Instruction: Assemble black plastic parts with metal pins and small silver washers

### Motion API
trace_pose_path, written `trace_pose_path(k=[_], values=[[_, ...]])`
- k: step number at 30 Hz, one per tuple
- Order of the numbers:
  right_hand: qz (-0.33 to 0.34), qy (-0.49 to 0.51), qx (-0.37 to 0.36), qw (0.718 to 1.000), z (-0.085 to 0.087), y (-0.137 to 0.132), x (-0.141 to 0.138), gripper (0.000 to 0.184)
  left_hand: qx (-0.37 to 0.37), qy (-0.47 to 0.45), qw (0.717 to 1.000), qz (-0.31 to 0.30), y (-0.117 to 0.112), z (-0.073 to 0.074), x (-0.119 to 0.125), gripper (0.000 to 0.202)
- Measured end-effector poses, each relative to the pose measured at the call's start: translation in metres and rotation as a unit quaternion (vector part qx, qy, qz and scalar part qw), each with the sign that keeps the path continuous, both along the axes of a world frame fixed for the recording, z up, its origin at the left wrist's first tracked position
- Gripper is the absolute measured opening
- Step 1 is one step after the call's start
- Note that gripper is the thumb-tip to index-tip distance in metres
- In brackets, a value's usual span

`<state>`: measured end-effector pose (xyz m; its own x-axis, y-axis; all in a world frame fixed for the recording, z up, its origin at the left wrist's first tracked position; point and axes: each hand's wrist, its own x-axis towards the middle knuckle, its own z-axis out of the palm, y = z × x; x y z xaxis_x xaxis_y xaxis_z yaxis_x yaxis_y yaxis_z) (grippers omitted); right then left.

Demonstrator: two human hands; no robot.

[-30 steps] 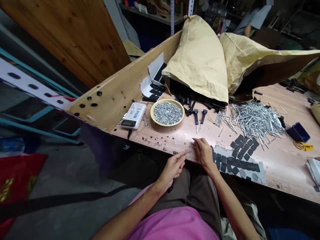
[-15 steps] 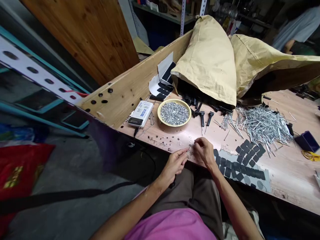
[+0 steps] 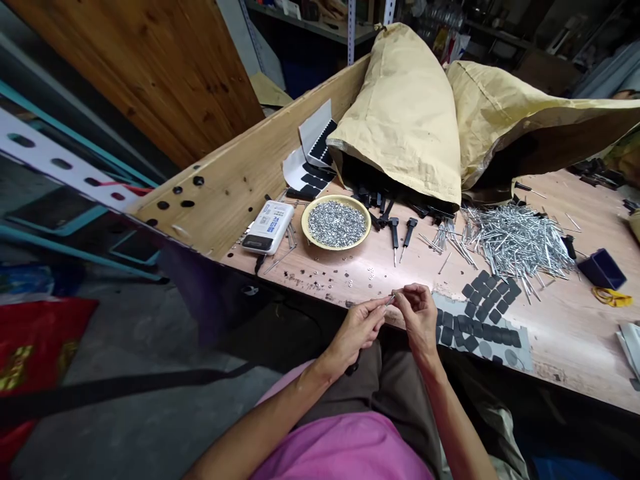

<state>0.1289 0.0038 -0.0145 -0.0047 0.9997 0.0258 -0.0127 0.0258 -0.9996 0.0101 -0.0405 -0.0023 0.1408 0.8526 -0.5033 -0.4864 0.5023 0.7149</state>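
Observation:
My left hand (image 3: 357, 328) and my right hand (image 3: 419, 312) meet at the near edge of the wooden table (image 3: 565, 333). Both are closed in a pinch on a thin metal pin (image 3: 390, 300) held between the fingertips. Whether the right fingers also hold a small nut I cannot make out. Small nuts (image 3: 371, 273) lie scattered on the table just beyond the hands. A yellow bowl (image 3: 336, 223) full of small silver nuts stands further back. A sheet of black pads (image 3: 477, 327) lies right of my right hand.
A heap of metal pins (image 3: 515, 239) lies at the right. Black-handled screwdrivers (image 3: 400, 232) spill from a tan sack (image 3: 405, 113) at the back. A white device (image 3: 269, 227) sits left of the bowl. A blue box (image 3: 603, 268) and yellow rubber bands (image 3: 607, 297) lie far right.
My right hand lifted off the table and came to my left hand. Both now pinch the pin together just above the table's edge.

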Motion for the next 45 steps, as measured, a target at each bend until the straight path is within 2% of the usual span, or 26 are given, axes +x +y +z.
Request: trace_pose_path(k=[3, 5, 9, 11, 13, 17, 20, 22, 27, 31, 35, 37, 40, 43, 45], values=[[-0.011, -0.067, 0.075, 0.995, -0.004, -0.003, 0.005, 0.014, -0.011, -0.032, 0.999, -0.018, 0.001, -0.001, 0.0, 0.069], [-0.011, -0.14, 0.147, 0.979, -0.005, -0.005, 0.009, 0.008, -0.016, -0.051, 0.998, -0.035, 0.002, -0.001, -0.001, 0.068], [0.054, -0.257, 0.315, 0.912, -0.003, -0.005, 0.019, 0.018, 0.013, -0.009, 0.999, -0.03, 0.002, -0.001, 0.001, 0.068], [0.096, -0.276, 0.359, 0.886, -0.001, -0.004, 0.023, 0.022, 0.024, 0.025, 0.999, -0.025, 0.001, -0.001, 0.0, 0.07], [0.109, -0.273, 0.34, 0.893, 0.002, -0.002, 0.028, 0.02, 0.025, 0.034, 0.998, -0.048, 0.001, -0.001, -0.003, 0.07], [0.154, -0.224, 0.204, 0.94, 0.013, 0.002, 0.038, 0.013, 0.014, -0.022, 0.988, -0.154, 0.004, 0.004, -0.017, 0.07], [0.22, -0.197, 0.154, 0.943, 0.023, 0.005, 0.046, 0.02, 0.001, -0.071, 0.972, -0.226, 0.006, 0.007, -0.025, 0.069], [0.246, -0.194, 0.141, 0.939, 0.028, 0.006, 0.05, 0.023, 0.002, -0.077, 0.965, -0.252, 0.006, 0.008, -0.025, 0.066], [0.258, -0.233, 0.165, 0.923, 0.031, 0.005, 0.057, 0.029, 0.061, 0.013, 0.977, -0.203, 0.002, 0.006, -0.018, 0.062], [0.245, -0.261, 0.187, 0.915, 0.033, 0.002, 0.059, 0.028, 0.04, -0.005, 0.973, -0.228, 0.002, 0.006, -0.014, 0.066], [0.24, -0.299, 0.208, 0.9, 0.034, -0.003, 0.057, 0.028, 0.111, 0.064, 0.975, -0.181, 0.001, 0.01, -0.008, 0.049], [0.238, -0.293, 0.214, 0.901, 0.033, -0.006, 0.054, 0.031, 0.13, 0.072, 0.972, -0.18, 0.0, 0.01, -0.005, 0.045], [0.183, -0.231, 0.17, 0.94, 0.031, -0.011, 0.049, 0.032, 0.092, 0.031, 0.976, -0.197, 0.001, 0.01, -0.002, 0.056], [0.08, -0.128, 0.037, 0.988, 0.028, -0.014, 0.044, 0.031, 0.067, 0.004, 0.978, -0.198, 0.003, 0.011, 0.0, 0.066], [0.04, -0.072, -0.037, 0.996, 0.026, -0.014, 0.041, 0.032, 0.072, 0.009, 0.981, -0.182, 0.005, 0.012, 0.002, 0.068]])
